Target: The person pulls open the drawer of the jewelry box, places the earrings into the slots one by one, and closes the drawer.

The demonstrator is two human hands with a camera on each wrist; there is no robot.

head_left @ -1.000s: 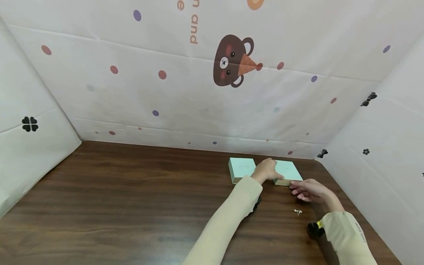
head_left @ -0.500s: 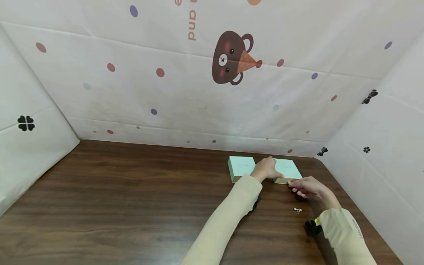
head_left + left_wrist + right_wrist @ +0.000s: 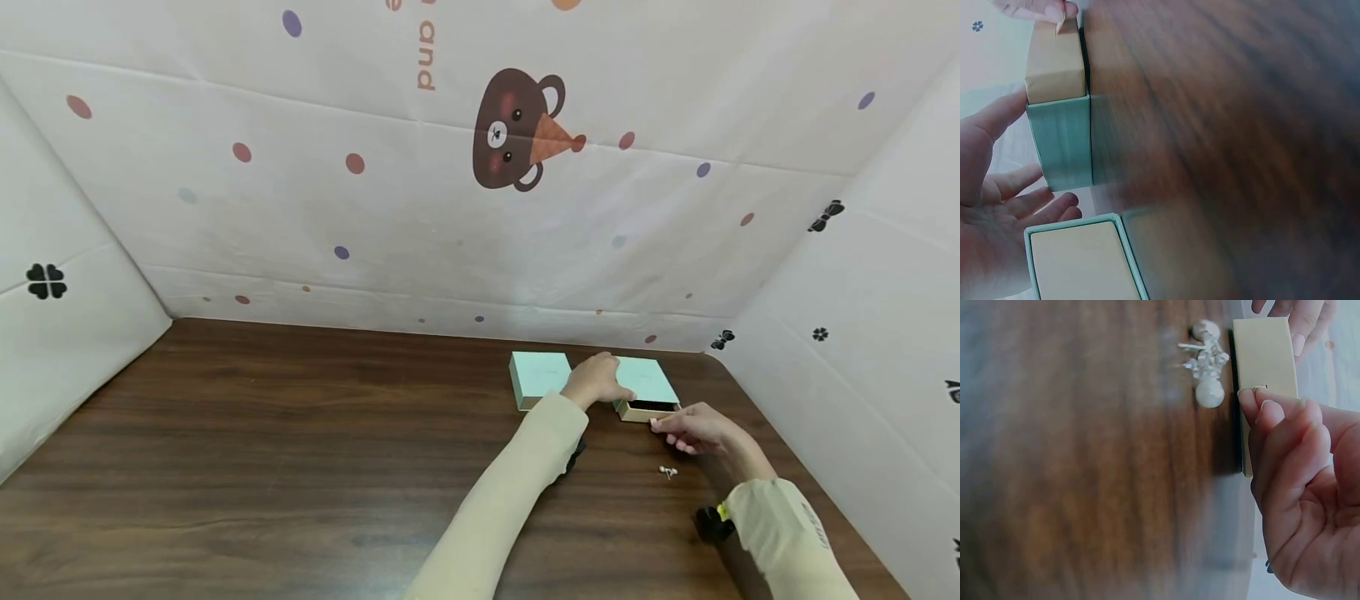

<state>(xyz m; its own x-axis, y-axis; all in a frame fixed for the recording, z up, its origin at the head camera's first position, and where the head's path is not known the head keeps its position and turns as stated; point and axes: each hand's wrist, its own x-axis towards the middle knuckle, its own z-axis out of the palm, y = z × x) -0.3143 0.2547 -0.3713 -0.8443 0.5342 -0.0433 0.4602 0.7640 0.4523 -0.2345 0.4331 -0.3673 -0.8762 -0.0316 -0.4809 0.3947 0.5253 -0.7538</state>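
There, the right hand [image 3: 701,429] pinches the tab [image 3: 1060,26] of the part-open drawer [image 3: 1266,353]; the mint box [image 3: 647,379] sits at the person's one o'clock, gripped by the left hand [image 3: 596,379], pearl earrings [image 3: 1209,365] near its six o'clock.

Shows wood grain on the table [image 3: 300,433], smooth with a soft sheen. Looks like matt, smooth card on the left mint box [image 3: 538,371] and right mint box [image 3: 647,380], and like matt paper on the tan drawer [image 3: 1055,59]. Gleams silvery like metal on the earrings [image 3: 1211,359], with glossy, pearly beads [image 3: 1210,394]. Reads as creased, faintly shiny sheeting on the backdrop [image 3: 337,192], and matt cloth on the sleeves [image 3: 502,492].
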